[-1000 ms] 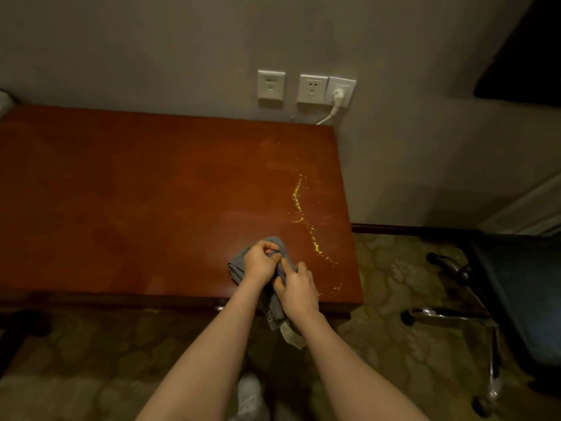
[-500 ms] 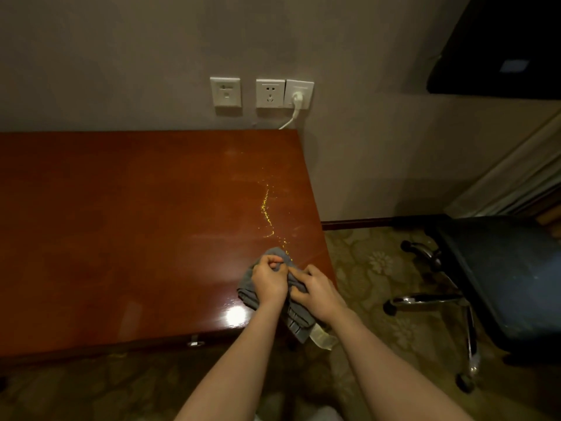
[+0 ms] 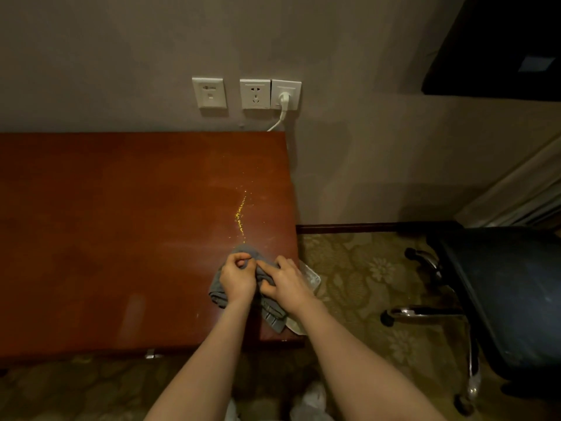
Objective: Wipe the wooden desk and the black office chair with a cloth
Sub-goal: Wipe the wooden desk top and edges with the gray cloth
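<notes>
Shifted toward the right front corner of the wooden desk [image 3: 106, 223], the grey cloth [image 3: 218, 292] lies bunched, gripped by left hand [image 3: 238, 281] and right hand [image 3: 287, 287]; yellow specks [image 3: 239, 214] and the black office chair [image 3: 510, 299] apparently remain unwiped.

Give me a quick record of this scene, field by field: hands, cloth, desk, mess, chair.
left hand: grips the grey cloth, fingers curled
right hand: grips the same cloth beside the left hand
grey cloth: bunched, on the desk's near right corner
wooden desk: against the wall
yellow specks: thin trail on the desk just beyond the cloth, not yet wiped
black office chair: right of the desk, on the carpet, untouched
wall sockets: three above the desk, white plug in the rightmost
</notes>
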`<state>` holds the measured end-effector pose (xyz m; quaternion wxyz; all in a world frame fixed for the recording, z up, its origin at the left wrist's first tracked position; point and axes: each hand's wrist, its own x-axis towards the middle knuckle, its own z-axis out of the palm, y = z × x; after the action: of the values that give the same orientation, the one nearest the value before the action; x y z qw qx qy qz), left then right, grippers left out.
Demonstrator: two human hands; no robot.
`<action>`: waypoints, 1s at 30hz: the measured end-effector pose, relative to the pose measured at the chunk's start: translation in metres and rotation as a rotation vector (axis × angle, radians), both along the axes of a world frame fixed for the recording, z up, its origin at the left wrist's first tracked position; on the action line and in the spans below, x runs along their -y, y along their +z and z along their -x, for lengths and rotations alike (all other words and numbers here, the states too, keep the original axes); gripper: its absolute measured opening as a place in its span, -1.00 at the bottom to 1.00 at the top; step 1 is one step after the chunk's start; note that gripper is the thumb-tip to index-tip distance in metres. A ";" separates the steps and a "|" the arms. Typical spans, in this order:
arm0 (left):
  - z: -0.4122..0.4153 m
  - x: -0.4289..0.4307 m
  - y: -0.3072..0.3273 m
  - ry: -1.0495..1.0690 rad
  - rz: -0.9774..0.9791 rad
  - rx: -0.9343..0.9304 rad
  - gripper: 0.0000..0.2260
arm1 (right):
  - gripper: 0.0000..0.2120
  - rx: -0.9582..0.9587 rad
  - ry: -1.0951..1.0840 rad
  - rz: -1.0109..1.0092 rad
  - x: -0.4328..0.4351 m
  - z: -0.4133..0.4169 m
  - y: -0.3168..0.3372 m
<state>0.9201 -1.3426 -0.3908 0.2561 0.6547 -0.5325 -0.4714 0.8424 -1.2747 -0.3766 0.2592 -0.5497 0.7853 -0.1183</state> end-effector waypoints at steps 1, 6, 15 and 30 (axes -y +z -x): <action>0.002 0.002 0.000 0.004 -0.002 0.006 -0.92 | -0.50 0.007 -0.001 0.006 0.002 0.001 -0.001; 0.016 0.014 0.000 0.000 0.018 0.034 -0.94 | -0.50 0.039 -0.019 0.051 0.012 0.011 -0.008; 0.049 0.044 0.004 -0.137 0.024 0.057 -0.93 | -0.50 0.105 -0.145 0.063 0.031 0.036 -0.010; 0.135 0.073 0.011 -0.366 0.120 0.149 -0.91 | -0.47 0.144 -0.377 0.049 0.053 0.098 -0.011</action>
<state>0.7853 -1.4156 -0.3794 0.1646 0.5635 -0.6872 -0.4279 0.7447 -1.3272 -0.3879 0.2743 -0.3893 0.8507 -0.2228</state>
